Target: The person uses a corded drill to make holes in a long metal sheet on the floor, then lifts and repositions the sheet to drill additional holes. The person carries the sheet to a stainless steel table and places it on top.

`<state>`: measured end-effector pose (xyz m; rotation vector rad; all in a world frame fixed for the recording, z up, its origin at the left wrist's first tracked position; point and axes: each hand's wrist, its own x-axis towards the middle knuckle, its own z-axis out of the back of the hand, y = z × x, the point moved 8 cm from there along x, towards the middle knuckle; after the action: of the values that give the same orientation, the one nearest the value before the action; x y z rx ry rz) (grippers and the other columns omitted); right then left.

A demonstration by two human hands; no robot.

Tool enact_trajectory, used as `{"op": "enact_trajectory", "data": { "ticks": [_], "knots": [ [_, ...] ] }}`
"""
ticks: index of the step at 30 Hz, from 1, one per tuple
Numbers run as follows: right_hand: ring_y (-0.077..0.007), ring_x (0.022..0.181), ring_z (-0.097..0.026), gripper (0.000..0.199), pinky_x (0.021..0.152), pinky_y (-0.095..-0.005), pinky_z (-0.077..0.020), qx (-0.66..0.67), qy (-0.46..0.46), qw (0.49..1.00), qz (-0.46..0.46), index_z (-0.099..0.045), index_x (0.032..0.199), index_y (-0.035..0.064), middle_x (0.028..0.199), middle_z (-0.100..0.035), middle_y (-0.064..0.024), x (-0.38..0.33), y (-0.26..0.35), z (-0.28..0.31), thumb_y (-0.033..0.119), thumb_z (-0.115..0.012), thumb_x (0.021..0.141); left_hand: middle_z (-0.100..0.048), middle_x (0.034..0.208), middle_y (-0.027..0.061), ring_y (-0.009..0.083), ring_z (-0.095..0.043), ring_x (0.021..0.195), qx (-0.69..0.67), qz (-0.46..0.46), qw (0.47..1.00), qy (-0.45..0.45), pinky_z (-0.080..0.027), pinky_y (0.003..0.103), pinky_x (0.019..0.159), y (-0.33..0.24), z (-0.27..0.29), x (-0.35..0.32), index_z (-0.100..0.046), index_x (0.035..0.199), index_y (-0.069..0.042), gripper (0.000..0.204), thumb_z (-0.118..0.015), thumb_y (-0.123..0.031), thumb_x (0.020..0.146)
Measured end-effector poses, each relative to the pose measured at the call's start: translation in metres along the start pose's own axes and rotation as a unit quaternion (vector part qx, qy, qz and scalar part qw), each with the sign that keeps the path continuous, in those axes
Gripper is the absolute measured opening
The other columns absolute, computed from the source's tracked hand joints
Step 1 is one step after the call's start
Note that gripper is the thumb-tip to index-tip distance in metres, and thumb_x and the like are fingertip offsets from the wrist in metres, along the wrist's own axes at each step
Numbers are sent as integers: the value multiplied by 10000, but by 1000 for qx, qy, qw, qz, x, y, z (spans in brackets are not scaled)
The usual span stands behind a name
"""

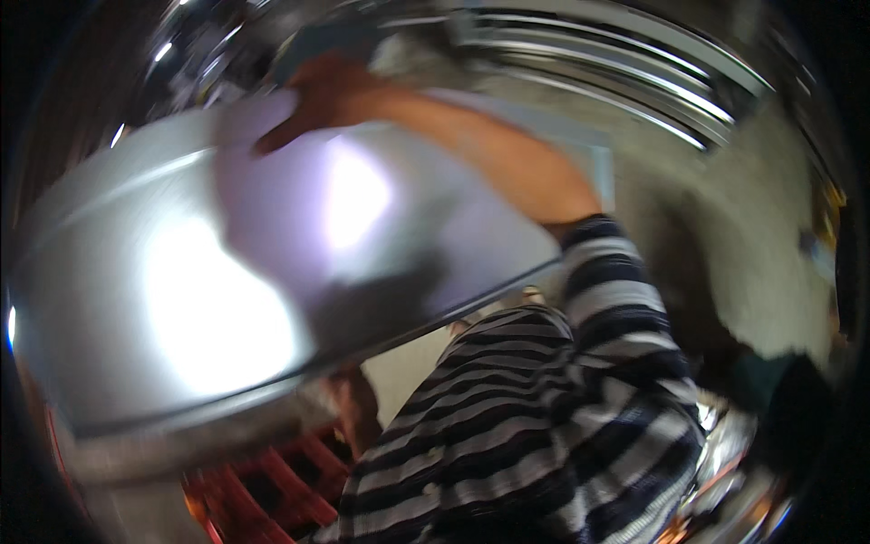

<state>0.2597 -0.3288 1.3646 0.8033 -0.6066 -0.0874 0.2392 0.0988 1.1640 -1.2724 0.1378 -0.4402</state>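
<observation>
While the right hand (pixel 333 93) reaches across a large, glossy silver sheet-metal panel (pixel 281 272), its thumb side lies on the upper face and the other fingers go to the far edge, partly blurred. Part-closed grip, hooked over that edge, panel in hold. Right forearm crosses above the panel's right part, coming from a black-and-grey striped sleeve (pixel 616 299). Left hand (pixel 355 403), or its wrist, shows only as a blurred patch just under the panel's near edge; can't tell how far open it is or whether it has hold of anything.

Panel is in front of the person, filling the left and centre, tilted, near right corner close to the striped shirt (pixel 471 408). Bright glare spots on the face; right part tinted lilac, left part plain silver. Faint raised line runs near the far left edge.

Below the near edge, towards its left half: red slatted frame (pixel 263 494), partly covered by the panel. Beyond the far right corner: long, straight silver metal bars (pixel 616 77), side by side, well apart from the right hand. Grey floor (pixel 752 218) right of the panel, dark shadow across it. Lower right clutter too blurred to name.
</observation>
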Motion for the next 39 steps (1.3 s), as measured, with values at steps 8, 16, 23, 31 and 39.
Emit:
{"op": "enact_trajectory", "data": {
  "ticks": [8, 16, 23, 31, 39],
  "knots": [
    [-401, 933, -714, 818, 856, -435, -562, 46, -266, 962, -48, -757, 985, -22, 948, -731, -255, -46, -43, 63, 673, -844, 562, -616, 1043, 107, 199, -544, 912, 38, -124, 986, 101, -438, 335, 853, -45, -77, 95, -574, 1111, 70, 320, -613, -222, 987],
    [-273, 873, -710, 791, 823, -393, -542, 108, -535, 808, -221, -748, 1014, -54, 949, -740, -197, -190, -124, 48, 676, -772, 710, -633, 909, 102, 173, -537, 804, -99, -231, 923, 290, -462, 337, 769, -56, -135, 153, -600, 987, 107, 334, -567, -222, 1033],
    [-217, 842, -617, 913, 775, -423, -504, 127, -737, 589, -306, -755, 931, -33, 908, -712, -135, -313, -156, 39, 841, -503, 850, -647, 913, 68, 180, -578, 844, -147, -176, 874, 428, -490, 332, 804, -56, -175, 163, -642, 981, 61, 279, -724, -201, 931],
    [-287, 1063, -617, 925, 870, -462, -511, 157, -850, 489, -122, -490, 1419, 67, 1294, -590, -168, -489, 2, -53, 824, -359, 904, -701, 958, 135, 268, -672, 876, -301, -220, 733, 568, -523, 360, 802, -59, -149, 120, -692, 903, 6, 316, -844, -263, 835],
    [-244, 965, -642, 598, 832, -441, -546, 44, -838, 514, 175, -532, 1256, 176, 1113, -606, -42, -612, 135, -283, 680, -393, 965, -700, 907, 129, 269, -705, 836, -402, -342, 567, 633, -564, 355, 754, -69, -103, 87, -637, 894, -37, 329, -813, -314, 862]
  ]
}}
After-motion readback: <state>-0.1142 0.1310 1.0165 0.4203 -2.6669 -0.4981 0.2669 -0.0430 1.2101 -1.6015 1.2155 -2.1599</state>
